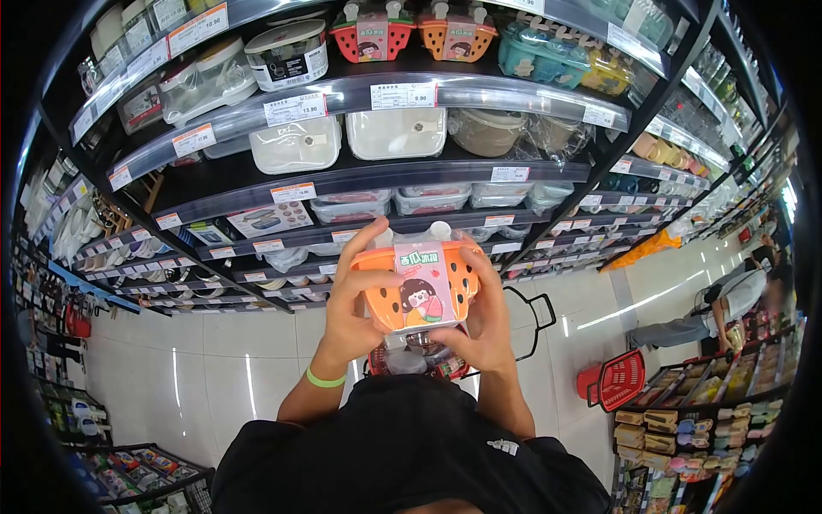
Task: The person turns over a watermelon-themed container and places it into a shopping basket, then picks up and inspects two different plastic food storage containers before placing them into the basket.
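Observation:
Held up in front of my chest is an orange ice-pop mould (463,278) with dark seed-like spots and pale handles on top. A pink paper sleeve (425,291) with a cartoon figure wraps its middle. My left hand (349,295) grips the left end, one finger lying across the front. On the opposite side, my right hand (486,313) holds the right end, with the thumb below. Partly hidden beneath my hands is a red shopping basket (374,360) with goods inside. Similar moulds, one red (374,38) and one orange (458,38), sit on the upper shelf.
Shelves ahead carry food containers (295,141), lidded boxes and price tags (403,96). A black basket handle (535,325) sticks out at my right. Farther right, another person (736,300) stands by a display near a red basket (618,381). Racks of goods (145,475) stand behind left.

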`<state>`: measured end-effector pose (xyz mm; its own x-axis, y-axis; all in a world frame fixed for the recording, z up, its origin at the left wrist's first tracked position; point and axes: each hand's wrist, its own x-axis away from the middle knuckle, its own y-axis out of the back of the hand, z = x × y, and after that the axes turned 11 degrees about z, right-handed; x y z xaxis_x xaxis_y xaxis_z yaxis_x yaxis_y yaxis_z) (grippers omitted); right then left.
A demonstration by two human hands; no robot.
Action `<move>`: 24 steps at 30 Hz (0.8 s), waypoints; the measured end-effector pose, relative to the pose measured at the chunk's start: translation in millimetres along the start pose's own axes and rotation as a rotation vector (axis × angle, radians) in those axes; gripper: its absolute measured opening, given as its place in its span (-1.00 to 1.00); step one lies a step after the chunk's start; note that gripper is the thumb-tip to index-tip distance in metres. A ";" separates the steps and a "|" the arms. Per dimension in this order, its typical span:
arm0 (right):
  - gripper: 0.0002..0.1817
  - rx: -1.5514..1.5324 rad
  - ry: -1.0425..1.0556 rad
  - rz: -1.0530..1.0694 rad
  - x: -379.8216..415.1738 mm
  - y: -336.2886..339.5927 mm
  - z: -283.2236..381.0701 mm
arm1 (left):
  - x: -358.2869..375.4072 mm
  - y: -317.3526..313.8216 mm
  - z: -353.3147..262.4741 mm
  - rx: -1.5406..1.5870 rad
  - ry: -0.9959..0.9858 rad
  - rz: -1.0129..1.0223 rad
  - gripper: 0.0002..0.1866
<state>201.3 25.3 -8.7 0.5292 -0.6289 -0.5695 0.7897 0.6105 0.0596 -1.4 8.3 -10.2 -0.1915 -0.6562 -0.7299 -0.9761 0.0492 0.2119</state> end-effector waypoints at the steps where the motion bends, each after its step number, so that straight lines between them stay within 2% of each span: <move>1: 0.08 0.000 0.000 0.000 1.7 -0.5 -0.2 | -1.6 -1.0 -2.5 -0.011 0.004 0.017 -0.46; 3: 0.06 -0.123 -0.020 -0.106 5.0 -1.9 -0.3 | -5.6 -3.2 -10.3 -0.023 0.010 0.034 -0.39; 5: 0.05 -0.177 -0.002 -0.118 3.8 1.7 0.9 | -8.4 -5.5 -19.6 0.397 0.024 0.027 -0.21; 6: 0.05 -0.229 0.018 -0.131 3.6 3.0 1.4 | -5.3 -4.0 -19.5 0.397 0.025 0.028 -0.21; 8: 0.03 -0.261 0.030 -0.146 5.4 1.9 -2.1 | 2.1 2.8 -17.8 0.623 0.118 -0.026 -0.14; 9: 0.03 -0.255 0.049 -0.126 5.9 1.9 -3.3 | 3.0 4.0 -17.1 0.580 0.148 -0.068 -0.31; 10: 0.03 -0.249 0.067 -0.106 5.9 1.7 -3.9 | 4.3 5.1 -13.3 0.580 0.147 -0.068 -0.31; 12: 0.02 -0.243 0.085 -0.093 4.9 0.8 -3.3 | 6.1 6.2 -4.0 0.438 0.077 -0.051 -0.48; 15: 0.01 -0.264 0.034 -0.092 6.4 0.3 -0.9 | 6.8 5.0 -8.2 0.459 0.124 -0.096 -0.60; 24: -0.03 -0.245 0.048 -0.080 7.1 0.2 0.3 | 8.6 7.8 -5.1 0.397 0.085 -0.049 -0.59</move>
<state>205.3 20.9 -12.6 0.4485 -0.6598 -0.6029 0.7264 0.6621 -0.1842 -10.1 -0.8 -11.5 -0.1512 -0.7238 -0.6733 -0.9510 0.2924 -0.1007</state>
